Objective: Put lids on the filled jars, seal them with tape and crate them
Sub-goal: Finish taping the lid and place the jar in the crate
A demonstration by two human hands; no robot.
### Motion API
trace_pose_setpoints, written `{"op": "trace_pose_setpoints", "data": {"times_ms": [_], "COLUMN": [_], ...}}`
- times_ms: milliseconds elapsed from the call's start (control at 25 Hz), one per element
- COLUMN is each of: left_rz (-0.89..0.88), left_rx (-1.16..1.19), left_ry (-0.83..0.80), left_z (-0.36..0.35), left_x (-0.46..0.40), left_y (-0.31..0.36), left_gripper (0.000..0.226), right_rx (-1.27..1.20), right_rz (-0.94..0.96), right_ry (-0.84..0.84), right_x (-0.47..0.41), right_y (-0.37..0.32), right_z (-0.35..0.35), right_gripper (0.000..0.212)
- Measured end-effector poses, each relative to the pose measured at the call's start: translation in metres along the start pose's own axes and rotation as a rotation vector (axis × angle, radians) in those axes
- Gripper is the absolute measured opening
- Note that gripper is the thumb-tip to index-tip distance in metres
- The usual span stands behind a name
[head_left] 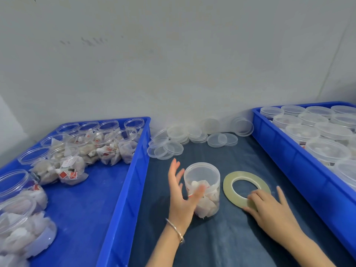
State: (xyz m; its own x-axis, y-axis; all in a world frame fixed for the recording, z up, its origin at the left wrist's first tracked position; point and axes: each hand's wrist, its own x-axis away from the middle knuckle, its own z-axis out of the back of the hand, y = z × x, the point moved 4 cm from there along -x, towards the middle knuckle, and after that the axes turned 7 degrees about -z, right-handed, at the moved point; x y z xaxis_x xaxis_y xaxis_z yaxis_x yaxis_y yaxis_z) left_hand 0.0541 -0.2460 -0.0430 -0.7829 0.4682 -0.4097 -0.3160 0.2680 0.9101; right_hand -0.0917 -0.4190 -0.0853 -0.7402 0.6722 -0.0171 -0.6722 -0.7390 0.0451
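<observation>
1. Jar (202,187) with a lid on is seen upright at lower centre of the frame, on the dark worktop (221,243).
2. Left hand (183,197) is held beside it, grip open, fingers spread.
3. Tape roll (246,186) lies flat just right of the jar; right hand (269,211) is rested on its near edge, fingertips curled onto it.

Even, soft light; blurred left hand (183,191)
</observation>
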Motion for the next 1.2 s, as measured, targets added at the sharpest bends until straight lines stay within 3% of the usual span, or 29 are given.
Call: {"op": "trace_pose_setpoints", "data": {"times_ms": [80,120,200,280,360,480,720,880,1040,1200], "left_rz": [-0.146,-0.212,-0.264,-0.194,-0.115,-0.076,-0.284,-0.404,-0.436,-0.317], "left_rx": [-0.075,-0.12,-0.228,-0.318,-0.353,-0.331,-0.372,-0.402,-0.395,-0.234], "left_ry": [0.189,0.198,0.033,-0.244,-0.414,-0.461,-0.269,-0.137,-0.092,-0.035], "left_z": [0.004,0.001,-0.016,-0.042,-0.061,-0.071,-0.06,-0.06,-0.059,-0.05], "left_x": [-0.009,-0.015,-0.025,-0.027,-0.027,-0.026,-0.017,-0.009,-0.001,-0.01], "left_y": [0.026,0.039,0.058,0.066,0.064,0.064,0.066,0.063,0.055,0.052], "left_gripper": [0.048,0.037,0.033,0.042,0.057,0.062,0.034,0.025,0.018,0.004], "right_rx": [-0.159,-0.389,-0.895,-1.075,-1.065,-1.033,-0.791,-0.789,-0.816,-0.81], "right_rz": [-0.009,-0.056,-0.166,-0.115,0.016,0.095,0.08,0.042,0.009,0.046], "right_ry": [0.061,0.088,0.15,0.243,0.315,0.352,0.399,0.405,0.387,0.39], "right_x": [-0.001,-0.001,0.003,0.013,0.027,0.037,0.041,0.037,0.038,0.042], "right_y": [-0.008,-0.009,-0.009,-0.015,-0.029,-0.038,-0.041,-0.045,-0.047,-0.044], "right_z": [0.014,0.026,0.055,0.08,0.102,0.113,0.107,0.102,0.093,0.091], "right_gripper": [0.031,0.035,0.047,0.052,0.048,0.044,0.039,0.041,0.045,0.039]}}
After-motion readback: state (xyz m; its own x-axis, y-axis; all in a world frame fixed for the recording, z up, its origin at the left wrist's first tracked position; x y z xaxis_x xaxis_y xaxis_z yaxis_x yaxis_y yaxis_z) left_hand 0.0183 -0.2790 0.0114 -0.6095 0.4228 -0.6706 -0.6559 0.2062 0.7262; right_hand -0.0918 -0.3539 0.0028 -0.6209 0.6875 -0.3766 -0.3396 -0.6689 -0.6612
